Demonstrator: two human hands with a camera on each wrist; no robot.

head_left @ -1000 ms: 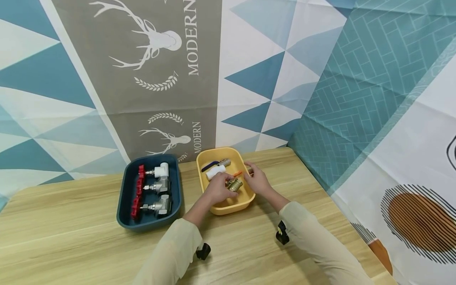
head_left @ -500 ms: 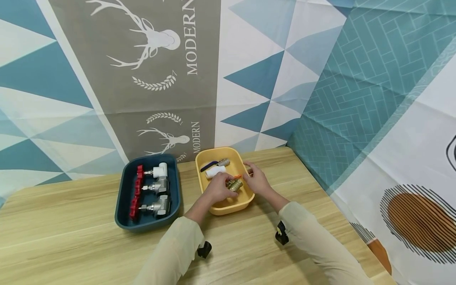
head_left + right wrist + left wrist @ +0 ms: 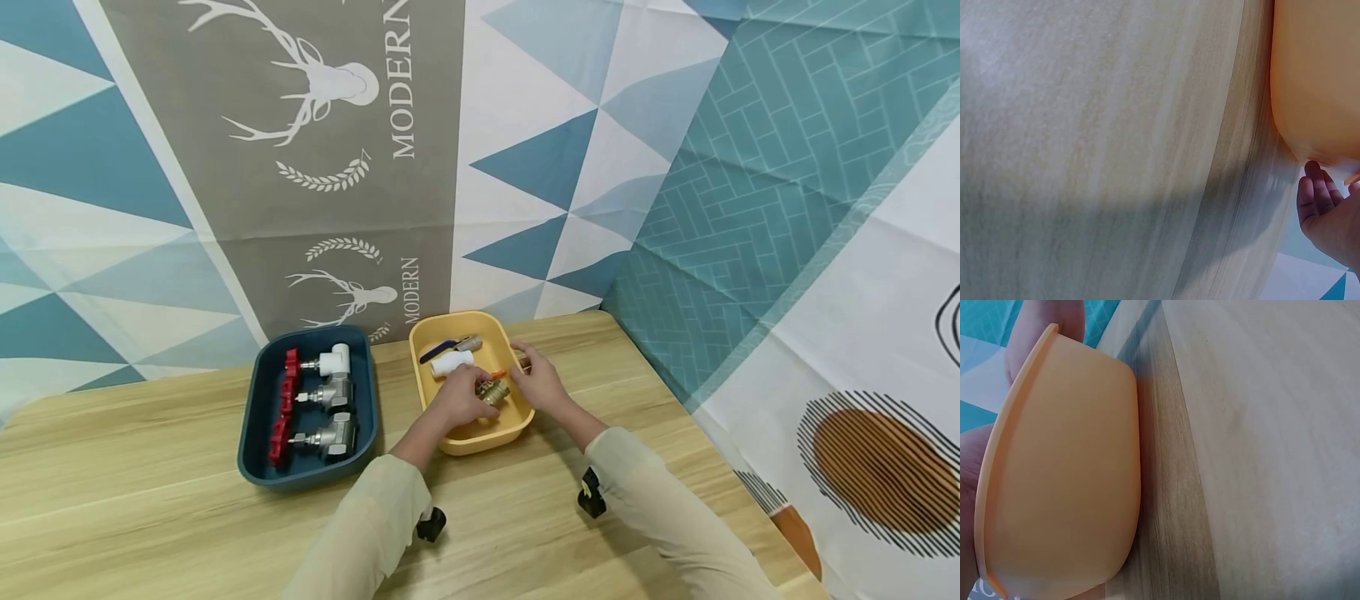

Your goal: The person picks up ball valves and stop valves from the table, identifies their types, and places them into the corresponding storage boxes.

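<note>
In the head view my left hand (image 3: 457, 395) reaches into a yellow plastic bin (image 3: 424, 385) and holds a brass ball valve (image 3: 496, 393) between thumb and fingers. An orange handle (image 3: 498, 374) shows just beyond it. My right hand (image 3: 542, 380) grips the bin's right rim, its fingers along the outside. The right wrist view shows those fingers (image 3: 1317, 187) against the bin's outer wall (image 3: 1322, 87). A white plastic fitting (image 3: 452, 362) and a metal valve with a blue lever (image 3: 468, 342) lie at the back of the bin. The bin wall (image 3: 1066, 462) hides most of my left hand in its wrist view.
To the left stands a dark blue bin (image 3: 250, 433) with three valves (image 3: 330, 396) in a column, their red handles pointing left. Both bins rest on a wooden table (image 3: 135, 500), close to a patterned cloth backdrop (image 3: 517, 167).
</note>
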